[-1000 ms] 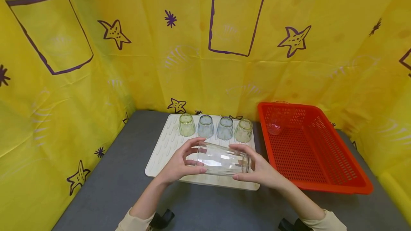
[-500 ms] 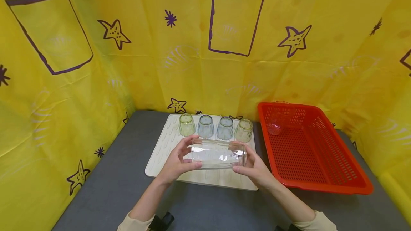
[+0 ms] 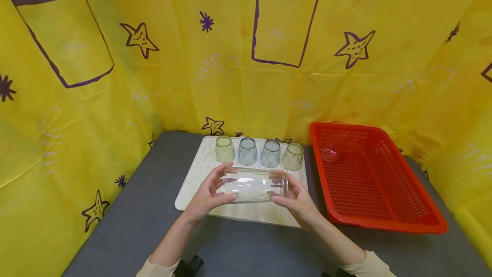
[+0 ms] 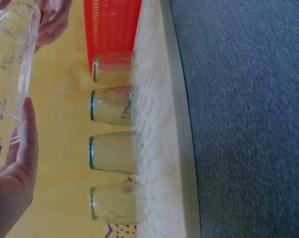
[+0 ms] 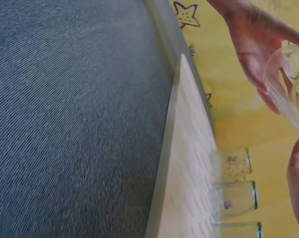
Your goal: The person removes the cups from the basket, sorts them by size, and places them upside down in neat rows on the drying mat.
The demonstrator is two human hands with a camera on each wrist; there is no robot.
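Head view, glass jar (image 3: 255, 184) sideways (between both hands' fingers (image 3: 227, 198))

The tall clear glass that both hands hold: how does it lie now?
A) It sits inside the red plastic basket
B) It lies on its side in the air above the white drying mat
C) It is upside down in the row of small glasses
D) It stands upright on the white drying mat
B: the tall clear glass is horizontal, the left hand and right hand gripping its two ends above the white drying mat.
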